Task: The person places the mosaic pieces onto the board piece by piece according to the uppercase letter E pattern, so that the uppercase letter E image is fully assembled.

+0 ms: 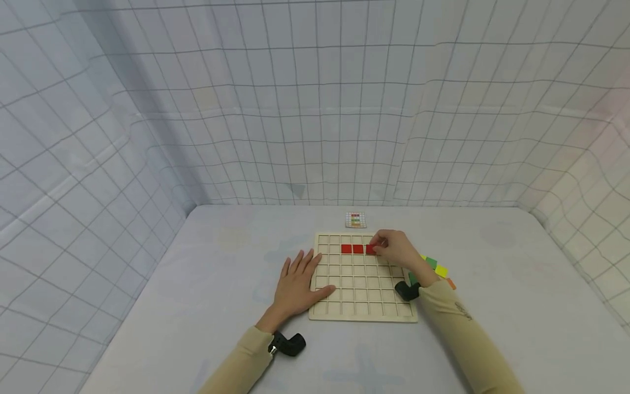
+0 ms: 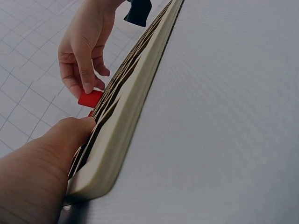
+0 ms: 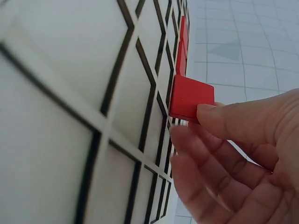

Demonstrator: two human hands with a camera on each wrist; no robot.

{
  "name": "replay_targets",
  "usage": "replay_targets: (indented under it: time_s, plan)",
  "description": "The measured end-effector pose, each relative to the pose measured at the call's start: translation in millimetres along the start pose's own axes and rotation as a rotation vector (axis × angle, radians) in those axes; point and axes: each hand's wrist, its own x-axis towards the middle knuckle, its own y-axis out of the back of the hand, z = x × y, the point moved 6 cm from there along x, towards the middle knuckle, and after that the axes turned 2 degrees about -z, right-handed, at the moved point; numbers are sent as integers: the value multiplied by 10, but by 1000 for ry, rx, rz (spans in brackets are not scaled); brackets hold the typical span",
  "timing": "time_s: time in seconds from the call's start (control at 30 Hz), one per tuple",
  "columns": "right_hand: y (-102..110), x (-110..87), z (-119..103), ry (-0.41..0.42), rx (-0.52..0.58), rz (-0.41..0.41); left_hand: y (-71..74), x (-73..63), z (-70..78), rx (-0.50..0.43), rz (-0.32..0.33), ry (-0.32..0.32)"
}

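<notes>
The right fingers [image 3: 184, 179] pinch a red tile [image 3: 190, 95] at their tips, one edge seemingly touching the board [image 1: 361, 317].

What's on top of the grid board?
Two red tiles lie on it; the right hand pinches a third tile. The left hand touches the board at its left edge. Anything beneath the hands is covered.

A pale grid board [image 1: 364, 318] lies flat, two red square tiles [image 1: 346, 249] side by side in its second-farthest row, a third red tile [image 3: 191, 95] tilted just to their right.
</notes>
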Motion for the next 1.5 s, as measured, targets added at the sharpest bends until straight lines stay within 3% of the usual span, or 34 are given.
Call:
replay_targets:
  time_s: [0.33,0.57,0.77,0.97,1.13,1.33,1.5]
  plan:
    - [-40,62,26,-83,-107,-11,2,0,-5,2,13,-4]
    - [-57,40,48,-76,-131,-34,15,-12,8,-4,10,-7]
    - [-20,-39,82,-40,-85,-54,37,-7,9,-23,27,4]
    - [223,-260,202,-10,-41,34,54,-11,26,-39,28,1]
    - [512,-498,369,-47,-47,100,65,-16,54,-32,19,-4]
    - [757,-730,524,-93,-83,104,77,-23,73,-34,22,-15]
    - [796,-821,631,-150,-109,59,67,-35,60,-40,10,-8]
